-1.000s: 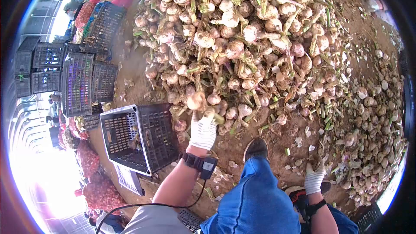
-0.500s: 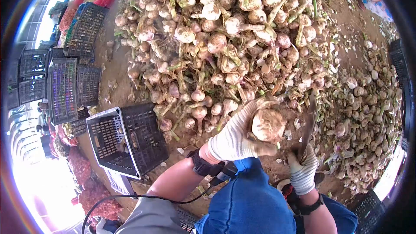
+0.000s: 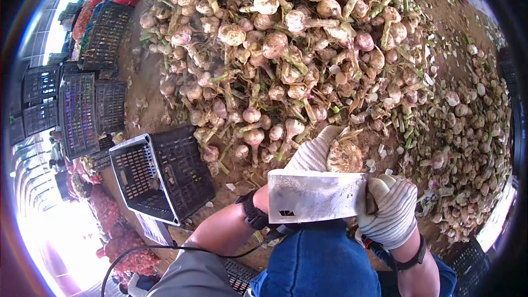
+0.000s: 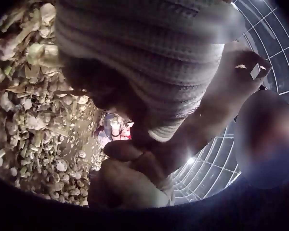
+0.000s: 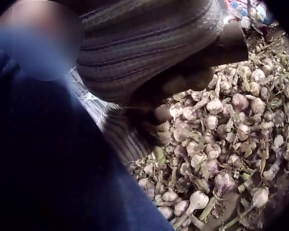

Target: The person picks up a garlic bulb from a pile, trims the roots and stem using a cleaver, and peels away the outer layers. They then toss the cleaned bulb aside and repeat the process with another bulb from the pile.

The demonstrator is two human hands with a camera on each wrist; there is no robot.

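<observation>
In the head view, the gloved left hand (image 3: 311, 154) holds a garlic bulb (image 3: 345, 157), its root side facing up. The gloved right hand (image 3: 391, 209) grips the handle of a broad cleaver (image 3: 316, 197), whose blade lies flat to the view just below the bulb and hides part of the left hand. Whether blade and bulb touch, I cannot tell. A striped glove (image 4: 144, 57) fills the upper left wrist view, with the dark blade (image 4: 231, 86) beyond it. The right wrist view shows the right glove (image 5: 144, 48) in shadow.
A large heap of untrimmed garlic (image 3: 275, 45) spreads ahead. A smaller heap (image 3: 467, 148) lies at the right. An open black crate (image 3: 184, 170) stands on its side at the left, with stacked crates (image 3: 78, 113) and red net bags (image 3: 129, 247) farther left.
The left hand has brought a bulb from the heap's edge to above the knees. The right hand has risen and swung the cleaver leftward, its blade now broadside below the bulb.
</observation>
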